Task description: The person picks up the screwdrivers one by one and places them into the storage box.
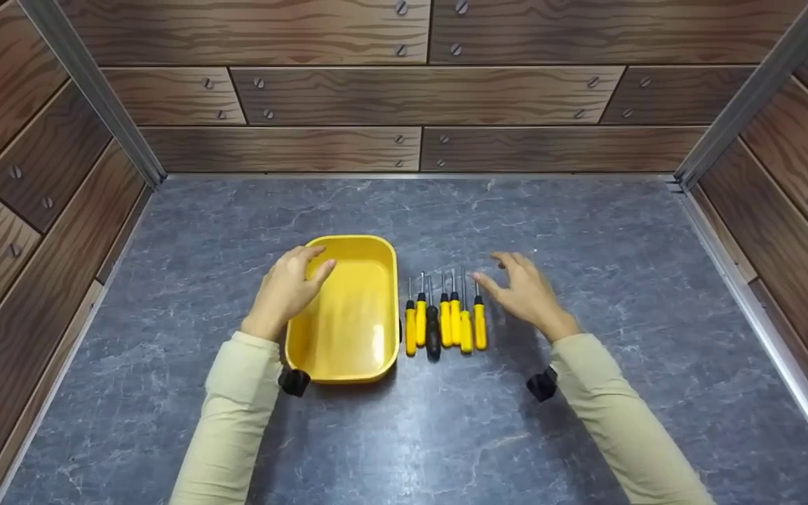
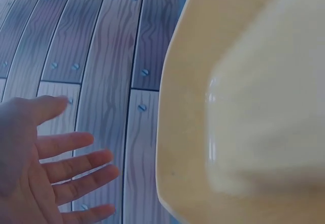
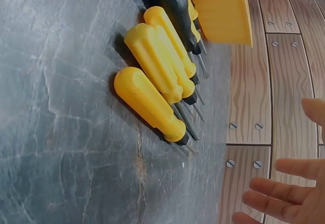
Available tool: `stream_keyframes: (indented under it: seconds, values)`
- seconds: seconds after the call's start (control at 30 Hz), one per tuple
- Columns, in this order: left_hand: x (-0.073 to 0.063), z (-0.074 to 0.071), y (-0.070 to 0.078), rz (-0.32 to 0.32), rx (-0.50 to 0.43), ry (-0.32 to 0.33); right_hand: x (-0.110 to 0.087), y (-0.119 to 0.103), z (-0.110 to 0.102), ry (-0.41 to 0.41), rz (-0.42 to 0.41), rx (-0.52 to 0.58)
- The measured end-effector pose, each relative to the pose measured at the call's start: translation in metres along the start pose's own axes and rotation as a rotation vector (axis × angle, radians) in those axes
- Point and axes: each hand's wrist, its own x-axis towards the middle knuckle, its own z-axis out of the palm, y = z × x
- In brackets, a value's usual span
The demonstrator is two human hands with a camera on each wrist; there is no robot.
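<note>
Your left hand (image 1: pixel 288 287) hovers over the left rim of the yellow tray (image 1: pixel 341 315), its fingers (image 2: pixel 81 164) spread loosely apart and holding nothing; the left wrist view shows a gap between them and the tray's edge. The tray stands upright on the grey marbled counter (image 1: pixel 488 435), its long side running away from you. Just to its right, seven screwdrivers (image 1: pixel 455 328) lie side by side in a row, handles toward you and shafts pointing away. Six have yellow handles; the black one (image 1: pixel 433 333), third from the left, sits a little nearer you. Your right hand (image 1: pixel 523 291) hangs above the counter at the row's right end, its thumb near the shaft of the last screwdriver, its fingers well parted with nothing in them. You wear pale sleeves (image 1: pixel 232 421), with a small black block (image 1: pixel 294 382) at each wrist. Wood-patterned walls (image 1: pixel 320 95) close in the counter at the back and both sides.
</note>
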Motion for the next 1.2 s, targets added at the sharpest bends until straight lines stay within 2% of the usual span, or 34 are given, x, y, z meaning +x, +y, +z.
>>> stream_keyframes:
  seconds: [0.13, 0.47, 0.8, 1.0, 1.2]
  values:
    - [-0.001, 0.001, -0.007, 0.003, -0.01, 0.023, 0.0, 0.001, 0.003, -0.021, 0.006, 0.04]
    - [-0.006, 0.001, -0.029, -0.031, -0.099, 0.073, -0.001, 0.008, 0.011, -0.096, 0.012, 0.054]
    - [-0.014, 0.006, -0.049, -0.069, -0.097, 0.043, -0.004, 0.014, 0.019, -0.146, 0.028, 0.047]
    - [-0.016, 0.006, -0.058, -0.106, -0.095, 0.002, -0.004, 0.018, 0.025, -0.185, 0.027, 0.054]
    - [-0.018, 0.008, -0.061, -0.118, -0.095, -0.044, -0.005, 0.018, 0.029, -0.222, 0.081, 0.069]
